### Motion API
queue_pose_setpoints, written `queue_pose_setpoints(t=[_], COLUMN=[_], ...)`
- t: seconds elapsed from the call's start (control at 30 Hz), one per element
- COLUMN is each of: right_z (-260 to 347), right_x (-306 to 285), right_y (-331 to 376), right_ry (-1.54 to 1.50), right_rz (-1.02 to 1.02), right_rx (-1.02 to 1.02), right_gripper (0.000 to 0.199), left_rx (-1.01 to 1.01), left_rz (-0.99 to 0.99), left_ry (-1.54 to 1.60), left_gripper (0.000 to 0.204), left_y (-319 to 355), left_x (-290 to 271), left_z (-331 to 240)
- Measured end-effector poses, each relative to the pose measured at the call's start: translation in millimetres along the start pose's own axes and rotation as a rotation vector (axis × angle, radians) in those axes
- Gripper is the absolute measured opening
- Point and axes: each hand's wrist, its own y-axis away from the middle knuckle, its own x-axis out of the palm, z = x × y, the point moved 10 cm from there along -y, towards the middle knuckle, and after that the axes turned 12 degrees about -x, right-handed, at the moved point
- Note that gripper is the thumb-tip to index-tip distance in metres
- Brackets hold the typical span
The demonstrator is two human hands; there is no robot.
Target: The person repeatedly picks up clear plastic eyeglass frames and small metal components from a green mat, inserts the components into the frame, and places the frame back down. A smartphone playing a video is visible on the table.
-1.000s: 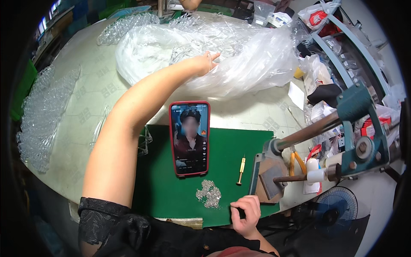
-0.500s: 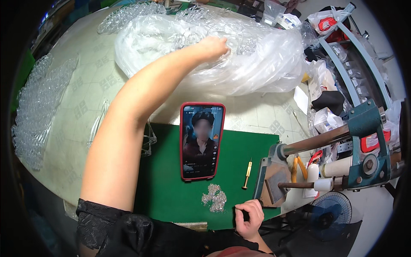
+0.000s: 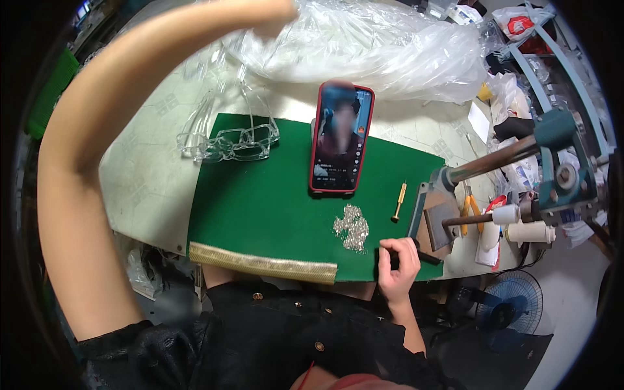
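My left arm arches over the table's left side. My left hand (image 3: 276,18) is at the top edge beside the big clear plastic bag (image 3: 390,55), its fingers smeared and partly cut off. Below the arm, several clear eyeglass frames (image 3: 244,144) lie at the green mat's far left edge; those behind them look blurred. My right hand (image 3: 398,268) rests at the mat's near edge with its fingers curled together; whatever they hold, if anything, is hidden. Close to it sit a pile of tiny shiny metal pieces (image 3: 353,229) and a small yellow screwdriver (image 3: 399,201).
A red-cased phone (image 3: 342,140) leans upright on the green mat (image 3: 279,195). A perforated gold-coloured strip (image 3: 260,264) runs along the near edge. At right stand a green metal hand press (image 3: 562,156), orange-handled pliers (image 3: 467,208) and a fan (image 3: 510,302).
My left hand has left the middle of the plastic bag and swung left. The whole view has shifted, uncovering the clear eyeglass frames and the strip. My right hand stays curled by the mat's edge.
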Motion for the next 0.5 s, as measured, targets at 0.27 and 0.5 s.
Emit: queue_pose_setpoints(t=[0.27,0.5], right_z=[4.8,14.9], right_x=[-16.1,-12.0], right_y=[5.1,7.1], right_ry=[0.080,0.051], right_rz=[-0.033,-0.040], right_rx=[-0.088,-0.110], right_gripper=[0.012,0.013], left_rx=[0.032,0.004], left_rz=[0.082,0.015], left_ry=[0.212,1.102], left_gripper=[0.061,0.057], left_y=[115.1,173.3], left_x=[-51.5,-0.2], left_z=[-59.9,77.5])
